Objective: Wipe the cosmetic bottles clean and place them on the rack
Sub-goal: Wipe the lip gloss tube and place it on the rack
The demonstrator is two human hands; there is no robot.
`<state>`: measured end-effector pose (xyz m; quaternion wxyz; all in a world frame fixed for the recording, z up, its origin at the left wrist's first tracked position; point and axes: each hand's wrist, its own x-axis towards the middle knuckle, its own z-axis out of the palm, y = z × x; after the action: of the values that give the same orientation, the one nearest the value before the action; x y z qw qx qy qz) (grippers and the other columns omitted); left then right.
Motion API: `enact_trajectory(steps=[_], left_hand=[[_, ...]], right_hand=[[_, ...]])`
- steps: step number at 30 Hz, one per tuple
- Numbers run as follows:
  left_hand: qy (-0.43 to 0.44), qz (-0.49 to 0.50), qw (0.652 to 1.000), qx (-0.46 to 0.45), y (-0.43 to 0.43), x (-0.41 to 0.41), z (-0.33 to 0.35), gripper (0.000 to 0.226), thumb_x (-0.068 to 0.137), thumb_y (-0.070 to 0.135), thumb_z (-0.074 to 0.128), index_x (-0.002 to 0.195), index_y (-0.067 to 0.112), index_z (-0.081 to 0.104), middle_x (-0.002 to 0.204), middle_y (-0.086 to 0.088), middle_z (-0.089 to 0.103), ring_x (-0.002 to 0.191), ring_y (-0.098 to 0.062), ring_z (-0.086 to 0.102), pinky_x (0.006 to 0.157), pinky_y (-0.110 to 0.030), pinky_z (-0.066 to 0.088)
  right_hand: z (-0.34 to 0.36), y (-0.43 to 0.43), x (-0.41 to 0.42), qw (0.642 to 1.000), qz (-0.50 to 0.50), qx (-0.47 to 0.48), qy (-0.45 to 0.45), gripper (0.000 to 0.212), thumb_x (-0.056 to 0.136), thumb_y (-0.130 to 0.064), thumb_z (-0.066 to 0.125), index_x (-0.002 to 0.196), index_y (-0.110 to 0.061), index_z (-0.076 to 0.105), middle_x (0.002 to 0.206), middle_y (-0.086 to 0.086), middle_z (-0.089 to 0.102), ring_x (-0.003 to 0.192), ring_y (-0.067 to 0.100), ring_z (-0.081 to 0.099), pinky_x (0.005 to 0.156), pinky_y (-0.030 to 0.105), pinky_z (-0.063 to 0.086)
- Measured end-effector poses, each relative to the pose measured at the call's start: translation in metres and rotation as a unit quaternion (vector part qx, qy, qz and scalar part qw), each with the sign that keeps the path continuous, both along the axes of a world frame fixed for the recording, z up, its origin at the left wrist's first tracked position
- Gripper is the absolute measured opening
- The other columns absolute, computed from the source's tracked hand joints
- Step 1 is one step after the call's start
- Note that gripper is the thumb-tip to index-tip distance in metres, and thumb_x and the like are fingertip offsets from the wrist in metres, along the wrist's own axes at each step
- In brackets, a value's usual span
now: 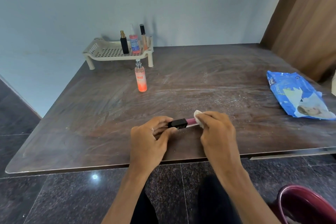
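Note:
Low over the near part of the brown table [209,82], my left hand [151,138] grips the black cap of a pink lip gloss tube [181,122] held sideways. My right hand [216,129] pinches a white wipe [198,116] around the tube's pink end. An orange spray bottle [140,78] stands upright on the table in front of the cream rack [107,53]. On the rack's right side stand a black perfume bottle [124,44], a pink pump bottle [134,43] and a slim concealer tube [143,37].
A blue pack of wipes [296,94] lies at the table's right edge. A maroon bucket [305,205] sits on the dark floor at bottom right. A blue wall runs behind the rack, and a brown panel rises at the far right.

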<state>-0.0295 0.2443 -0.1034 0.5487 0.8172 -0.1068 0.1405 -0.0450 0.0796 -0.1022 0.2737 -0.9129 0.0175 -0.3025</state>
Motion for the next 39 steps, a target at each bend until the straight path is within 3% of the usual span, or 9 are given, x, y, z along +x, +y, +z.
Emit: enact_trajectory(steps=[6,9,16,21,25,30,33,37,39], left_hand=[[0.004,-0.004,1.0,0.001,0.0,0.001,0.001,0.029,0.078,0.007,0.083,0.104,0.017,0.076,0.088,0.025,0.069,0.083,0.013,0.07,0.076,-0.003,0.051],[0.006,0.003,1.0,0.004,-0.001,0.0,0.002,0.026,0.079,0.008,0.082,0.102,0.018,0.076,0.085,0.027,0.068,0.08,0.016,0.068,0.074,-0.001,0.05],[-0.004,0.007,1.0,0.002,-0.001,-0.001,0.002,0.028,0.079,0.005,0.082,0.097,0.025,0.075,0.084,0.028,0.069,0.079,0.014,0.069,0.072,-0.001,0.05],[-0.014,0.004,1.0,0.008,-0.001,-0.001,0.001,0.028,0.077,0.007,0.083,0.1,0.021,0.076,0.085,0.028,0.069,0.081,0.014,0.069,0.074,-0.001,0.05],[-0.02,0.005,1.0,0.009,-0.001,-0.001,0.001,0.029,0.076,0.008,0.084,0.101,0.02,0.077,0.086,0.029,0.069,0.082,0.014,0.07,0.075,-0.002,0.05],[0.002,0.002,1.0,-0.003,-0.001,-0.001,0.002,0.025,0.077,0.008,0.084,0.097,0.022,0.076,0.084,0.026,0.071,0.078,0.012,0.071,0.072,-0.002,0.051],[-0.006,0.007,1.0,-0.005,0.0,-0.001,0.001,0.029,0.077,0.006,0.083,0.092,0.029,0.073,0.082,0.026,0.072,0.077,0.01,0.071,0.071,-0.005,0.053],[0.007,0.006,1.0,-0.019,0.001,-0.001,0.0,0.023,0.076,0.006,0.084,0.09,0.022,0.075,0.081,0.022,0.074,0.076,0.008,0.072,0.07,-0.006,0.053],[0.011,0.002,1.0,-0.012,-0.001,-0.001,0.002,0.021,0.076,0.008,0.084,0.092,0.02,0.075,0.082,0.022,0.073,0.077,0.01,0.071,0.07,-0.004,0.052]], right_hand=[[0.0,0.002,0.006,0.998,-0.024,-0.043,0.043,0.021,0.086,0.005,0.066,0.103,-0.005,0.073,0.093,0.002,0.069,0.088,0.018,0.055,0.069,0.013,0.035],[0.008,0.026,-0.002,0.998,0.034,-0.041,0.043,0.029,0.081,0.007,0.069,0.105,-0.009,0.073,0.099,0.0,0.069,0.092,0.014,0.054,0.071,0.009,0.037],[0.005,0.025,0.002,0.997,0.08,-0.002,0.006,0.026,0.076,0.008,0.071,0.095,-0.009,0.076,0.091,0.002,0.071,0.084,0.024,0.06,0.067,0.029,0.053],[0.006,-0.005,0.01,0.999,0.013,0.009,0.032,0.018,0.084,0.003,0.067,0.098,-0.006,0.075,0.091,0.001,0.071,0.084,0.017,0.06,0.072,0.005,0.037],[0.005,-0.006,0.017,0.998,-0.013,-0.015,0.062,0.02,0.081,0.009,0.066,0.085,-0.007,0.076,0.077,0.0,0.069,0.072,0.019,0.06,0.058,0.026,0.05],[0.011,0.029,0.006,0.998,0.037,-0.024,0.051,0.027,0.075,0.011,0.07,0.094,-0.008,0.076,0.094,0.002,0.071,0.089,0.021,0.06,0.065,0.019,0.045],[0.01,0.042,0.002,0.996,0.078,-0.025,0.037,0.031,0.069,0.012,0.072,0.09,-0.011,0.076,0.09,0.0,0.07,0.085,0.021,0.06,0.064,0.021,0.05],[0.005,0.031,0.004,0.997,0.074,-0.005,0.028,0.031,0.07,0.012,0.074,0.092,-0.01,0.076,0.09,0.0,0.071,0.083,0.022,0.061,0.065,0.03,0.055],[0.005,0.019,0.004,0.998,0.052,-0.011,0.035,0.03,0.072,0.011,0.075,0.095,-0.009,0.076,0.09,0.001,0.072,0.082,0.02,0.061,0.066,0.021,0.052]])
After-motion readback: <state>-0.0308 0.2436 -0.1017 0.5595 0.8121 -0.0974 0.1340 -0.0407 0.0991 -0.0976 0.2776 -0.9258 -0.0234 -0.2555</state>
